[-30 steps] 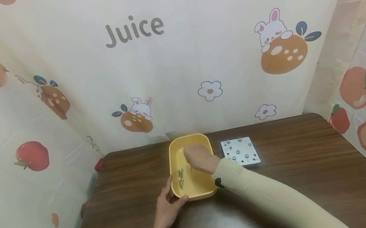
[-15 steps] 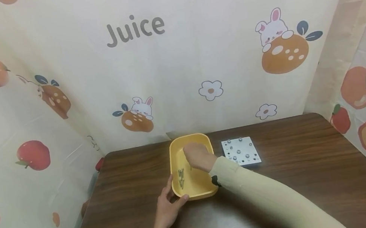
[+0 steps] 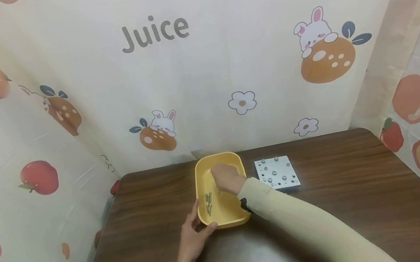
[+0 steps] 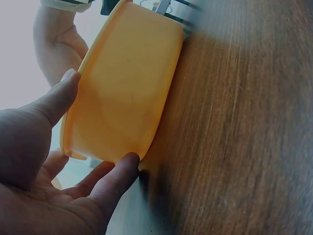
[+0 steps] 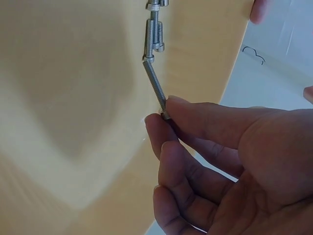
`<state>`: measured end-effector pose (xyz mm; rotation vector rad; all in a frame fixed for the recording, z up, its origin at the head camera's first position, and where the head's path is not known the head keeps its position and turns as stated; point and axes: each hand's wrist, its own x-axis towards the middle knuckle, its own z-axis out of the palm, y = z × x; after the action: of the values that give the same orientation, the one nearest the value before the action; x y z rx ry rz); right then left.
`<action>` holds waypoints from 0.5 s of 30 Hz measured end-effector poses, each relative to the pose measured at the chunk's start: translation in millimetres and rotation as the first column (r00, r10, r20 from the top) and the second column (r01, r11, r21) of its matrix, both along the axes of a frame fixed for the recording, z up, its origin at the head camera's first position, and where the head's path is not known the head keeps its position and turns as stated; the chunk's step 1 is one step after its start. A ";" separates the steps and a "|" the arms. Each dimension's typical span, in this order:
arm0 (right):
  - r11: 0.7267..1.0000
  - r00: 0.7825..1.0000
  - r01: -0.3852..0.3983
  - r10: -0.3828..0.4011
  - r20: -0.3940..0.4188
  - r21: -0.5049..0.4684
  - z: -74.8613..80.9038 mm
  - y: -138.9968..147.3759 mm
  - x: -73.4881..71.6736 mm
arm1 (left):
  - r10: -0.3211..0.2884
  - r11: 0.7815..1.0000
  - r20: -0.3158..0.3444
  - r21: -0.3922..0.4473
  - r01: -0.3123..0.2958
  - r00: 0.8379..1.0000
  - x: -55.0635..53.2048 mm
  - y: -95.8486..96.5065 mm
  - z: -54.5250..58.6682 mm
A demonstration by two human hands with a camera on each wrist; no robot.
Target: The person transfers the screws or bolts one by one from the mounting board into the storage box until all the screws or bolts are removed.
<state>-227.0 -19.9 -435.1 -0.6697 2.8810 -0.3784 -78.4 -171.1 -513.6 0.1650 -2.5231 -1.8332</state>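
The yellow tray [image 3: 227,213] stands on the table, its near left corner gripped by my left hand [image 3: 192,237]. In the left wrist view the thumb lies at the rim and the fingertips reach round the tray's end wall. Over the inside of the tray is my right hand [image 3: 228,178]. It pinches a metal socket-head screw [image 5: 154,82] by the head, between thumb and index finger. The threaded shank points away from the fingers, its tip right at the head of another screw. Several loose screws [image 3: 208,204] lie along the tray's left side.
A silvery plate [image 3: 277,173] with holes and several screw heads sits right of the tray. The wooden table [image 3: 146,224] meets a fruit-printed curtain [image 3: 203,75] at its back edge. My right forearm [image 3: 305,219] crosses low in front of the plate.
My right wrist and sleeve have shifted slightly left, with the screw still pinched over the tray. The left hand keeps its grip on the corner.
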 end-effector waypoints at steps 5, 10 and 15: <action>1.000 1.000 -0.003 0.003 0.022 -0.013 0.2 2.0 -1.4 | 0.002 1.000 -0.001 0.004 -0.002 1.000 0.4 0.2 -0.3; 1.000 0.999 -0.001 0.001 0.038 0.003 -1.0 2.2 -4.8 | 0.004 1.000 -0.001 0.007 -0.004 1.000 0.3 0.3 -0.2; 1.000 0.999 -0.003 0.002 0.037 0.027 -3.4 0.4 -7.7 | 0.000 1.000 -0.004 0.015 0.000 1.000 0.1 0.3 -0.4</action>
<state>-234.6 -19.5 -438.5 -0.6551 2.8443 -0.3476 -78.3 -170.8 -514.0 0.1618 -2.5070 -1.8506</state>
